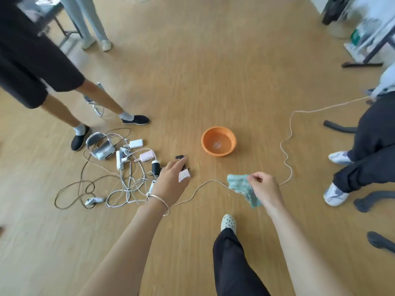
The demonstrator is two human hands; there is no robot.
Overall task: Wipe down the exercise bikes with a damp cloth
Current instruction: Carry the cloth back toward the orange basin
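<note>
1. Wooden floor [213,71] fills the frame, and an orange bowl [218,144] sits in the middle.
2. The right hand [265,189] pinches the green cloth [242,188], just below and right of the bowl.
3. The left hand [173,178] is spread flat and holds nothing.
4. The cloth hand can dip first, I think.

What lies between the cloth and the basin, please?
Only bare floor, as the head view shows; the cable runs nearer, behind the cloth, short of the basin.

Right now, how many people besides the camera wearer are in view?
3: black shorts at left, light trousers top left, dark trousers at right. Others may be hidden.
</note>
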